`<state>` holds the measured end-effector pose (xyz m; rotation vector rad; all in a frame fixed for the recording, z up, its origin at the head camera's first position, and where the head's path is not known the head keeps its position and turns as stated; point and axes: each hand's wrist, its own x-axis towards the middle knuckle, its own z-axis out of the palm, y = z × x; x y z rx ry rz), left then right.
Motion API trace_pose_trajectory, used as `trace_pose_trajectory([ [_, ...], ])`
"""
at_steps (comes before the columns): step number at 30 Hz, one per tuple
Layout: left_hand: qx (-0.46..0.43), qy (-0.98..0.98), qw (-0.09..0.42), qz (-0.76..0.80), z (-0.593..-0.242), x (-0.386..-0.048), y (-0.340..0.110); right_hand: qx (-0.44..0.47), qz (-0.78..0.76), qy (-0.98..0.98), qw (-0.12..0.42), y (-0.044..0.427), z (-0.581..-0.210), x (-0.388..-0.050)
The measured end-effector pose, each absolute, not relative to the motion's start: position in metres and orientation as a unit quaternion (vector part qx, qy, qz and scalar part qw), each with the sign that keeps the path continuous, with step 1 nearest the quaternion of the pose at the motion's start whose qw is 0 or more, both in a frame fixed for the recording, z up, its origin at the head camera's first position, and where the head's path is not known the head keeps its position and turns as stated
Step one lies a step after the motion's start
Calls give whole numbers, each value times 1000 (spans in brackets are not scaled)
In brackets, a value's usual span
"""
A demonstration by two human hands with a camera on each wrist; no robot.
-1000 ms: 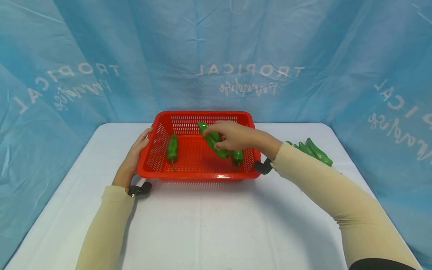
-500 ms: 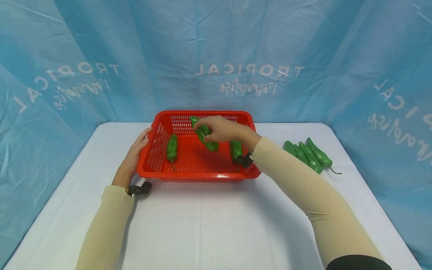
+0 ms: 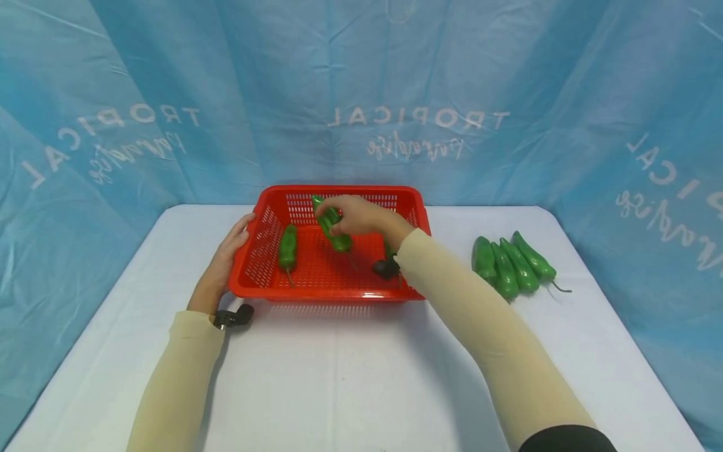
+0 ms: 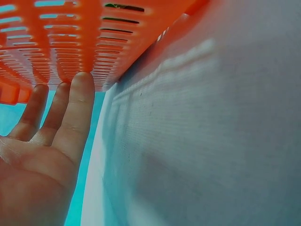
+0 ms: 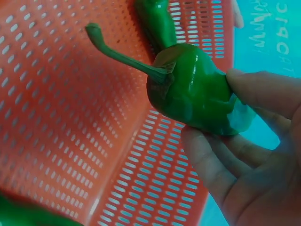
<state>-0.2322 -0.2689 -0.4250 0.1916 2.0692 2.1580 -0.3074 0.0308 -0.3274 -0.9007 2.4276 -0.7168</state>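
Note:
My right hand (image 3: 364, 215) pinches a green pepper (image 5: 195, 89) between thumb and fingers, over the middle of the red plastic basket (image 3: 333, 294). In the right wrist view its curved stem points away from the hand. My left hand (image 3: 221, 258) touches the basket's left side; in the left wrist view, straight fingers (image 4: 75, 115) rest against the slotted outer wall. One green pepper (image 3: 288, 246) lies inside at the basket's left, stem toward me. Another pepper (image 3: 388, 248) lies at the right, mostly hidden by my right wrist and its black camera.
To the right of the basket, several green peppers (image 3: 516, 267) lie side by side on the white tablecloth (image 3: 333, 376). A blue printed curtain (image 3: 294, 81) hangs behind the table and along both sides.
My right hand has carried its pepper leftward and slightly back over the basket. The sleeve has uncovered more of the peppers on the right. My left hand has stayed put.

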Motion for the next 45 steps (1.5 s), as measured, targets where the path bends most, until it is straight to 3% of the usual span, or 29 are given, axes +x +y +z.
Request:
trace_pose_trajectory([
  [15,69,690,71,717,-427,-234,-269,-302,-314,863,257,-1,-360,-315],
  [26,76,679,76,726,-423,-232,-268,-226,-423,828,291,0,-382,-317],
  [45,72,678,69,728,-426,-232,-268,-210,-373,844,322,-8,-399,-328],
])
